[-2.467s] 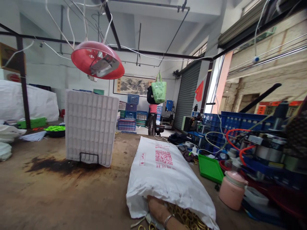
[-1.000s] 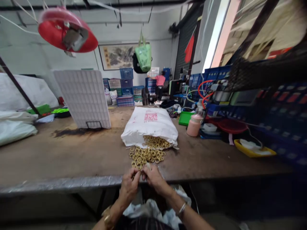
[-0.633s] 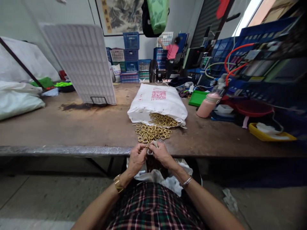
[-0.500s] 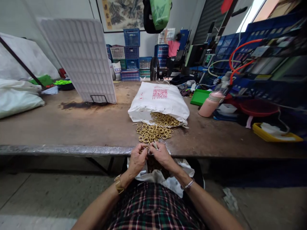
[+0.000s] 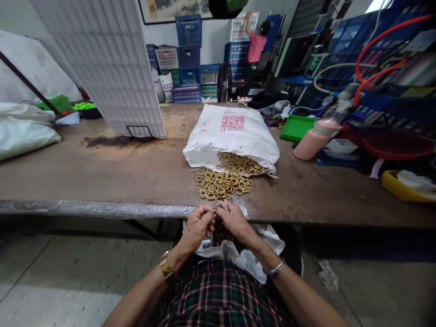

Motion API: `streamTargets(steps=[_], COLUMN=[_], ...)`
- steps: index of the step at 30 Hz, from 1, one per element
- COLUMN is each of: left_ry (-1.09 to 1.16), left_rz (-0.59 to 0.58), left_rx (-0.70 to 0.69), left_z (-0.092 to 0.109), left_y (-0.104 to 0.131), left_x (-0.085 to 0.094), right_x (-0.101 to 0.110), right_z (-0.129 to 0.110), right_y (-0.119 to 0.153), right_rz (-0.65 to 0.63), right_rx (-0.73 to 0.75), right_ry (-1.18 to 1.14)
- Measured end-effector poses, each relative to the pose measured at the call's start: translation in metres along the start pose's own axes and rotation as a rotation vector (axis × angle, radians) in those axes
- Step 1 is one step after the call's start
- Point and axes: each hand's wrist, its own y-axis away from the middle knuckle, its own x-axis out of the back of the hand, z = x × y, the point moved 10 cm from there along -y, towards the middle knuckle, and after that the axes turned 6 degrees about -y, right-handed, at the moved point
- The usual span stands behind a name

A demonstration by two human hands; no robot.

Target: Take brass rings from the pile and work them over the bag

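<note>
Both hands meet just in front of the table's near edge. My left hand (image 5: 198, 226) is closed in a pinch on what looks like a brass ring (image 5: 214, 211), mostly hidden by the fingers. Gripped in my right hand (image 5: 235, 223) is a slim pale tool (image 5: 224, 205) with a dark tip; its kind is unclear. The fingertips of both hands nearly touch. Beyond them lies a loose heap of brass rings (image 5: 223, 184), spilling from the mouth of a white woven sack (image 5: 207, 131) with red print. Below the hands, an open white bag (image 5: 250, 264) on the lap holds dark brownish contents.
A white ribbed panel (image 5: 112, 77) stands on the table (image 5: 102, 177) at left. To the right are a pink bottle (image 5: 311, 143), a green tray (image 5: 298, 128) and a yellow tray (image 5: 405, 188). Behind, a person in pink (image 5: 256, 45) reaches toward stacked crates (image 5: 189, 34).
My view has tilted down slightly. The hands stay together at the table edge, with the left fingers shifted a little. The person at the back has raised an arm at the crates.
</note>
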Motion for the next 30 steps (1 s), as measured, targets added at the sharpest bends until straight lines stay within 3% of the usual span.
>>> streamTargets(steps=[8, 11, 17, 26, 30], left_ry=[0.089, 0.052, -0.042, -0.089, -0.077], left_rz=[-0.068, -0.037, -0.004, 0.025, -0.018], left_rx=[0.032, 0.004, -0.048, -0.065, -0.103], left_z=[0.003, 0.007, 0.009, 0.011, 0.015], left_y=[0.001, 0.001, -0.003, -0.003, -0.002], left_x=[-0.006, -0.003, 0.001, 0.005, 0.003], right_x=[0.001, 0.007, -0.012, -0.015, -0.022], right_z=[-0.002, -0.009, -0.011, -0.006, -0.005], right_y=[-0.007, -0.006, 0.006, 0.004, 0.005], right_rz=[-0.016, 0.008, -0.145, -0.158, -0.242], right_rx=[0.019, 0.102, 0.249, 0.226, 0.186], right_ry=[0.054, 0.244, 0.613, 0.703, 0.719])
